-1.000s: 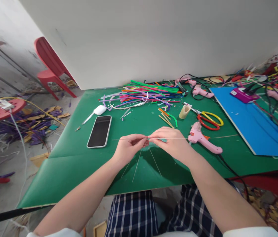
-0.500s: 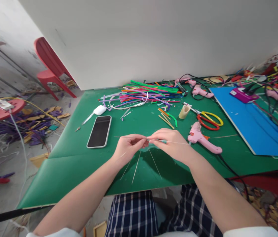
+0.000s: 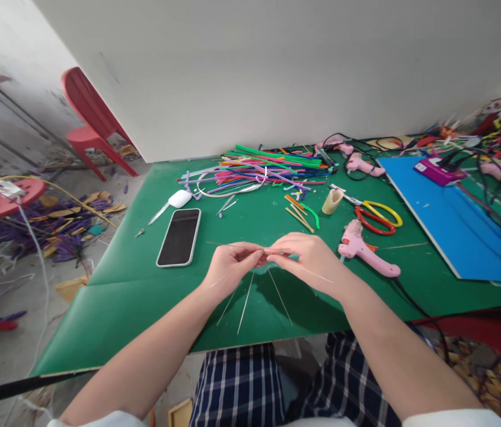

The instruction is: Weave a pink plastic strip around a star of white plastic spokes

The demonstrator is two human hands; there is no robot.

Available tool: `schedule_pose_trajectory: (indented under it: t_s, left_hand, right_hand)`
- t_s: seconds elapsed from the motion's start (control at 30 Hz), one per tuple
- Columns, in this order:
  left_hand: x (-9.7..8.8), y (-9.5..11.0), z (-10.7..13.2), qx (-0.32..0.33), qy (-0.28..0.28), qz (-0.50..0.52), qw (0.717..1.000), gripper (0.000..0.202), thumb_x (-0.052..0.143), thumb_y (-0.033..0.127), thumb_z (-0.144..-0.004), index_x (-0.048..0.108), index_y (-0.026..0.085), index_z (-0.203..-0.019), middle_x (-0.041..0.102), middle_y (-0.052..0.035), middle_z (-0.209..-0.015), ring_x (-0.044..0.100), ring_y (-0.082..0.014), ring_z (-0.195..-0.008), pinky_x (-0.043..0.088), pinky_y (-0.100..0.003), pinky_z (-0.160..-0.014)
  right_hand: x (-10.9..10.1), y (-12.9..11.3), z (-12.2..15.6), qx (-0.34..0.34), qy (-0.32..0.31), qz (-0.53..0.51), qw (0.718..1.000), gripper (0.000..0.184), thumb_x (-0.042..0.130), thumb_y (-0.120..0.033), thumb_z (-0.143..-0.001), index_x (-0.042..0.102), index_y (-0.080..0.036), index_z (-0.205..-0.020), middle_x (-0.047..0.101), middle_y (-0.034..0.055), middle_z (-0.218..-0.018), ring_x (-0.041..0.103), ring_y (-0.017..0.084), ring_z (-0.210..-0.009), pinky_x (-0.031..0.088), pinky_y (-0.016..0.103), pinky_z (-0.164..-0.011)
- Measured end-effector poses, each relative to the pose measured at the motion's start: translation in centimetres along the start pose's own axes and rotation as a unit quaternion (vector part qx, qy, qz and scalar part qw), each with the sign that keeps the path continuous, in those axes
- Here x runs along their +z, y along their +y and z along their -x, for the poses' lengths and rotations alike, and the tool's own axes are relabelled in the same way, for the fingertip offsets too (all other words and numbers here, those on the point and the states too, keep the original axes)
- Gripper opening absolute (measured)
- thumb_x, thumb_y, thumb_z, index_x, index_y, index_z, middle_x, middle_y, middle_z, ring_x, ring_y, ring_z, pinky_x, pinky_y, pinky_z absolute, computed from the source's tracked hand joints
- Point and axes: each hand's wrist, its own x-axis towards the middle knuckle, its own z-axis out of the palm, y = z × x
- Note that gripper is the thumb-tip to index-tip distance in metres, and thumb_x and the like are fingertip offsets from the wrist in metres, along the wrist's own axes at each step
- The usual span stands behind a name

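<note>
My left hand (image 3: pixel 232 265) and my right hand (image 3: pixel 308 256) meet fingertip to fingertip above the green table (image 3: pixel 134 279). Both pinch a thin pale wire (image 3: pixel 227 244) that sticks out to the left of the left hand. A second thin end slants down to the right past my right wrist. A small teal piece shows under my right fingers. Several more thin wires (image 3: pixel 245 296) lie on the table just below my hands. A black phone (image 3: pixel 179 236) lies left of my left hand, and a pink glue gun (image 3: pixel 366 252) lies right of my right hand.
A heap of coloured sticks and tubes (image 3: pixel 268 166) fills the back of the table, with a white earbud case (image 3: pixel 179 198) to its left. Red and yellow scissors (image 3: pixel 377 216) and a cream tape roll (image 3: pixel 332 201) lie beyond the glue gun. A blue board (image 3: pixel 455 225) is at right, red chairs at left.
The wire's right end has swung from level to slanting down over my right wrist. My hands stayed together in nearly the same spot.
</note>
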Motion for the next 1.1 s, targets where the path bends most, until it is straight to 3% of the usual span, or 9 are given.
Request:
schedule_pose_trajectory:
  t_s: [0.23, 0.37, 0.5, 0.63, 0.77, 1.1]
  left_hand:
    - [0.1, 0.2, 0.4, 0.041, 0.0, -0.015, 0.999, 0.019, 0.066, 0.03, -0.071, 0.069, 0.013, -0.079, 0.071, -0.0047, -0.07, 0.067, -0.017, -0.068, 0.055, -0.023, -0.064]
    - [0.0, 0.6, 1.1, 0.093, -0.011, -0.1, 0.991, 0.018, 0.062, 0.028, -0.074, 0.07, 0.016, -0.083, 0.072, -0.0044, -0.073, 0.068, -0.0171, -0.069, 0.055, -0.024, -0.067]
    - [0.0, 1.1, 1.6, 0.159, -0.037, -0.192, 0.968, 0.017, 0.059, 0.026, -0.076, 0.071, 0.019, -0.086, 0.072, -0.0029, -0.075, 0.067, -0.0158, -0.067, 0.053, -0.022, -0.063]
    - [0.2, 1.3, 1.8, 0.181, -0.052, -0.23, 0.955, 0.018, 0.056, 0.026, -0.078, 0.072, 0.02, -0.084, 0.072, -0.0021, -0.072, 0.066, -0.0145, -0.065, 0.051, -0.019, -0.06]
    - [0.4, 1.4, 1.8, 0.183, -0.063, -0.246, 0.95, 0.017, 0.056, 0.026, -0.078, 0.072, 0.021, -0.079, 0.071, -0.0011, -0.068, 0.064, -0.0129, -0.059, 0.048, -0.018, -0.056]
    - [0.5, 1.3, 1.7, 0.188, -0.07, -0.282, 0.938, 0.02, 0.053, 0.028, -0.079, 0.072, 0.021, -0.078, 0.07, -0.0016, -0.066, 0.061, -0.0123, -0.056, 0.045, -0.018, -0.053]
  right_hand:
    - [-1.4, 0.2, 0.2, 0.004, -0.024, -0.039, 0.999, 0.022, 0.051, -0.015, -0.084, 0.067, -0.023, -0.096, 0.068, 0.0005, -0.093, 0.06, 0.013, -0.087, 0.047, 0.026, -0.077]
    - [-3.2, -0.3, 0.6, 0.024, 0.007, -0.057, 0.998, 0.021, 0.052, -0.017, -0.083, 0.067, -0.024, -0.097, 0.068, 0.0003, -0.092, 0.061, 0.013, -0.086, 0.048, 0.025, -0.075]
    - [-4.2, -1.2, 0.9, 0.032, -0.045, -0.08, 0.995, 0.018, 0.06, -0.023, -0.079, 0.067, -0.024, -0.096, 0.067, 0.0012, -0.092, 0.06, 0.014, -0.086, 0.049, 0.025, -0.072]
    - [-3.9, -1.5, 0.8, 0.0, -0.092, -0.084, 0.992, 0.018, 0.062, -0.022, -0.078, 0.067, -0.025, -0.095, 0.068, 0.0003, -0.09, 0.059, 0.015, -0.088, 0.046, 0.027, -0.079]
    - [-3.3, -1.3, 0.4, -0.014, -0.108, -0.061, 0.992, 0.015, 0.063, -0.02, -0.077, 0.068, -0.023, -0.09, 0.068, -0.0004, -0.087, 0.059, 0.014, -0.085, 0.045, 0.026, -0.076]
    - [-2.6, -1.1, 0.4, -0.036, -0.095, 0.007, 0.995, 0.007, 0.06, -0.024, -0.08, 0.066, -0.021, -0.079, 0.066, 0.0007, -0.082, 0.057, 0.014, -0.081, 0.043, 0.027, -0.073]
